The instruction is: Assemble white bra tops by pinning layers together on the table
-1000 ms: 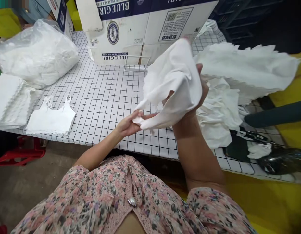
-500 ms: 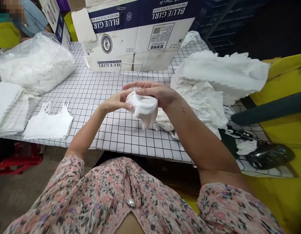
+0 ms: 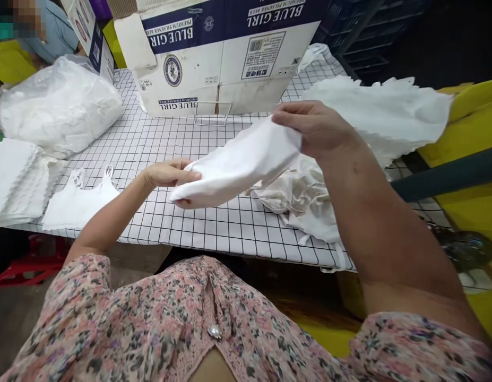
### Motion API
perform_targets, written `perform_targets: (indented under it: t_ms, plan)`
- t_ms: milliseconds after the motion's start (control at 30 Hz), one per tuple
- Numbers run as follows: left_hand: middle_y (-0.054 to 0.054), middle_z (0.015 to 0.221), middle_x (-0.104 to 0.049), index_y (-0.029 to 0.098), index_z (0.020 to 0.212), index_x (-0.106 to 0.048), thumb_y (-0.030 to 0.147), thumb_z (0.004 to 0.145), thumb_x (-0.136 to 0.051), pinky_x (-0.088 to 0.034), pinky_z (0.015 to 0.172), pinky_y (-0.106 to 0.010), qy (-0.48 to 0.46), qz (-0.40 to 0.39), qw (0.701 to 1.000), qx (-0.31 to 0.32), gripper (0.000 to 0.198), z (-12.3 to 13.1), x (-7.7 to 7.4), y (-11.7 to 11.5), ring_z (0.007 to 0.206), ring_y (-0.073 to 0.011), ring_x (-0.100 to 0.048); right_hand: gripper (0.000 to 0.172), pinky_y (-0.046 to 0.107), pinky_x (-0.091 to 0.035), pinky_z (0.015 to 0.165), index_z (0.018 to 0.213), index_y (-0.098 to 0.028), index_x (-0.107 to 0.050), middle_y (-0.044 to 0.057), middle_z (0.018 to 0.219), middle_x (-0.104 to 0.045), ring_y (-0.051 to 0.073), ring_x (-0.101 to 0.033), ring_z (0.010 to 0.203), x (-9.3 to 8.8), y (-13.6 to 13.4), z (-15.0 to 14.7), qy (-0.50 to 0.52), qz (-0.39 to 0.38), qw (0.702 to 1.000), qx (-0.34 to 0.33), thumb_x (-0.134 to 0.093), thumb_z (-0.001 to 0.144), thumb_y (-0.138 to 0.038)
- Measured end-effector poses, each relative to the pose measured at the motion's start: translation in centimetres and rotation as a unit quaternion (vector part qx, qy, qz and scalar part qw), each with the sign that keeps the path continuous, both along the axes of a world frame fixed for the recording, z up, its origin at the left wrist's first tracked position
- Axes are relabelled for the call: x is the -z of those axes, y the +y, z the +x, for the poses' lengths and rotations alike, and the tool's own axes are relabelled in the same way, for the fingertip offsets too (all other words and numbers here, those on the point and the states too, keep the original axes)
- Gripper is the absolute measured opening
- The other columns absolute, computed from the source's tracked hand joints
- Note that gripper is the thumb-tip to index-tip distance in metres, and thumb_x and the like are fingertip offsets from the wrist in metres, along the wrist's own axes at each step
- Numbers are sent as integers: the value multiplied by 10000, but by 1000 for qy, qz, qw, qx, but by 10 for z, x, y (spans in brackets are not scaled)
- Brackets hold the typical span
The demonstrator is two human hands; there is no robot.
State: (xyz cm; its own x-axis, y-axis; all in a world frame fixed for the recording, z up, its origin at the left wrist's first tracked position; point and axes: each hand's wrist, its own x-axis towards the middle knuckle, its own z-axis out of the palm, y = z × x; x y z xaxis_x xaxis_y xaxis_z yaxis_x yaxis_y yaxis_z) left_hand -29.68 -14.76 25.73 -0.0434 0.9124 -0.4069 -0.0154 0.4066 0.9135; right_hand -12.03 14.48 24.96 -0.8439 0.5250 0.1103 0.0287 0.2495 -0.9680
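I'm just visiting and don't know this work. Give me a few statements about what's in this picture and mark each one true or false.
1. The person's left hand and right hand both hold one white cloth piece. True.
2. A white camisole with thin straps lies on a white tabletop with a black grid. True.
3. The clear plastic bag is full of black fabric. False: what fills it is white.
4. The blue "BLUE GIRL" lettering on the white cardboard carton reads right way up. False: it is upside down in this view.
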Motion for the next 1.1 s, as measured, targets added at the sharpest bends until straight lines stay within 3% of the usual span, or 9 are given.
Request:
perform_targets:
  t_ms: [100, 167, 300, 400, 567, 667, 867, 1000, 1100]
  plan:
    - [-79, 874, -771, 189, 862, -764, 504, 1007, -808, -688, 824, -395, -32, 130, 983, -129, 350, 18, 6, 8, 823, -203, -788, 110, 345, -546, 768, 897, -215, -765, 37, 845, -696, 151, -611, 737, 1, -9, -5, 5, 32, 999, 37, -858, 908, -273]
    - [-58, 934, -772, 184, 887, -755, 396, 1098, -698, -670, 864, -348, -51, 178, 967, -173, 305, 27, 6, 14, 855, -158, -778, 327, 371, -586, 765, 819, -214, -762, 59, 797, -708, 176, -651, 715, 11, -22, 1, 11, 35, 998, 45, -820, 953, -507]
    - [-37, 897, -754, 158, 922, -762, 269, 1130, -639, -597, 769, -282, -19, 172, 965, -199, 266, 33, 7, 25, 784, -123, -727, 754, 395, -637, 720, 779, -204, -787, 112, 816, -764, 226, -721, 748, 38, -66, 6, -52, -92, 989, -105, -736, 781, -956]
    - [-33, 856, -735, 141, 913, -740, 211, 1130, -632, -544, 726, -273, 35, 192, 946, -259, 253, 29, 9, 30, 736, -110, -677, 668, 365, -636, 736, 816, -229, -779, 61, 856, -761, 194, -687, 770, 47, -90, -9, 43, -144, 985, -84, -951, 607, -840]
    - [16, 745, -638, 158, 901, -682, 229, 1153, -599, -444, 613, -238, 66, 244, 909, -333, 275, 14, 0, 34, 603, -68, -540, 498, 330, -612, 677, 845, -243, -791, 27, 836, -726, 163, -644, 736, 27, -79, -31, 138, -124, 982, -47, -992, 696, -674]
    - [9, 823, -679, 163, 940, -678, 262, 1158, -601, -473, 648, -221, 66, 283, 905, -311, 252, 7, -15, 39, 674, -75, -616, 490, 325, -628, 683, 858, -214, -819, 48, 853, -748, 168, -666, 753, 3, -66, -33, 72, -60, 987, -131, -1011, 705, -637]
    - [1, 788, -652, 102, 907, -712, 401, 1072, -773, -466, 643, -213, 159, 246, 954, -63, 347, 3, -63, 43, 666, -62, -621, 726, 367, -639, 1025, 1026, -222, -820, 55, 1189, -794, 233, -733, 1188, -51, -62, -51, 102, -41, 950, -291, -894, 706, -869]
    - [-18, 771, -644, 61, 964, -725, 536, 1071, -730, -489, 628, -193, 244, 200, 949, -26, 487, -4, -97, 28, 717, -89, -683, 554, 326, -652, 871, 847, -204, -771, 10, 888, -757, 190, -745, 919, -71, -60, -59, 53, -36, 931, -358, -1018, 683, -671]
    - [12, 684, -558, 77, 876, -685, 629, 1026, -725, -530, 622, -193, 285, 199, 937, -39, 574, -14, -113, 13, 737, -128, -737, 518, 294, -634, 759, 975, -181, -810, 16, 928, -784, 169, -733, 846, -72, -58, -54, -8, -30, 911, -412, -1040, 694, -550]
